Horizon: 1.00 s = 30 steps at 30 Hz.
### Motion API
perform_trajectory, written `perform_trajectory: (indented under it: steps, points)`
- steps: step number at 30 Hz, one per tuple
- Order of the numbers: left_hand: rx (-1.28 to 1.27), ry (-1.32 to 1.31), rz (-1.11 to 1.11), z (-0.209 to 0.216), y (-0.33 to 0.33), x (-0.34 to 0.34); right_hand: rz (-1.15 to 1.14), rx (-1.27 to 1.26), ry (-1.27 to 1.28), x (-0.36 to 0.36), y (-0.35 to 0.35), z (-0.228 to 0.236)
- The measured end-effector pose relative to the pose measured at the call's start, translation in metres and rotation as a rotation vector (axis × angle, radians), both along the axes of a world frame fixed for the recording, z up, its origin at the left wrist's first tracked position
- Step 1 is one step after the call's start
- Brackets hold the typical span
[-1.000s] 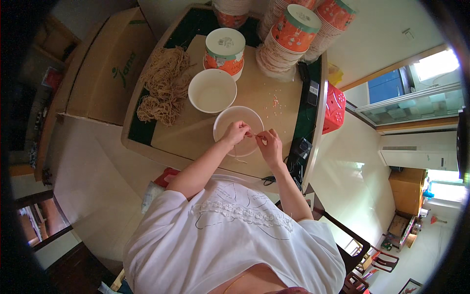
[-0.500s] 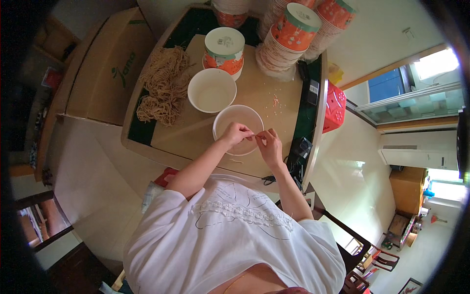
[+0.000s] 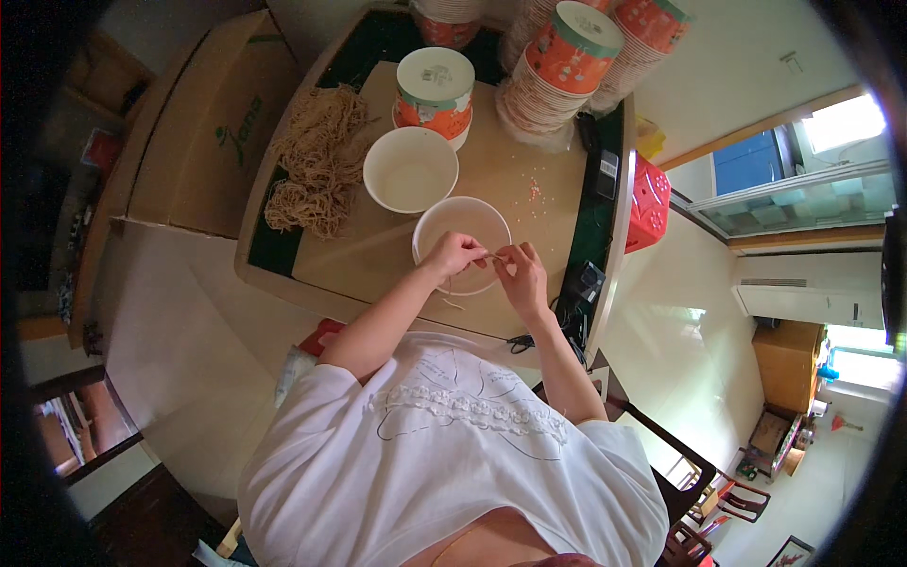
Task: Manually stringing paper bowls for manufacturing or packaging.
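Both hands meet above a white paper bowl near the table's front edge. My left hand pinches a thin string between thumb and forefinger. The same string is gripped by the fingertips of my right hand, only a short gap away. A loose thin end seems to hang below the left fingers. On the table in front of the bowl lies a short pale piece of string. Behind, a second white bowl stands upright, and tangled skeins of brown twine lie to its left.
Upside-down orange and green paper bowls stand behind the white ones. Tall wrapped bowl stacks fill the back right. Small orange bits lie scattered at right. Dark devices and cables line the right edge; a red stool stands beyond.
My hands stay pinched together over the bowl, their fingers shifting slightly on the string. A strand now shows below the left fingers. The whole view has tilted a little.
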<state>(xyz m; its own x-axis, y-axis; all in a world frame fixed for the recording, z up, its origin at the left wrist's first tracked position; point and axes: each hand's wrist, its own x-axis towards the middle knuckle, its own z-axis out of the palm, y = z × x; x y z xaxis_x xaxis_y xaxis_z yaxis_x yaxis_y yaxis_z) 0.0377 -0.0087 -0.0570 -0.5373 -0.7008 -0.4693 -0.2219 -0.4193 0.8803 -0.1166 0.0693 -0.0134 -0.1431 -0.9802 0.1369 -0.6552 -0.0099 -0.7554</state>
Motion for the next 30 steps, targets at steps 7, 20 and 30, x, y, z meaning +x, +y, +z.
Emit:
perform_trajectory:
  steps: [7,20,30]
  points:
    - [-0.105,-0.033,0.029,-0.005,0.0,-0.004,0.012,0.007,0.041,-0.004,-0.001,-0.006]
    - [-0.524,-0.168,0.067,-0.003,0.004,-0.002,0.051,-0.065,0.093,-0.003,-0.002,-0.002]
    - [-0.589,-0.219,0.182,0.019,0.019,-0.006,0.029,-0.048,-0.005,0.008,-0.002,0.016]
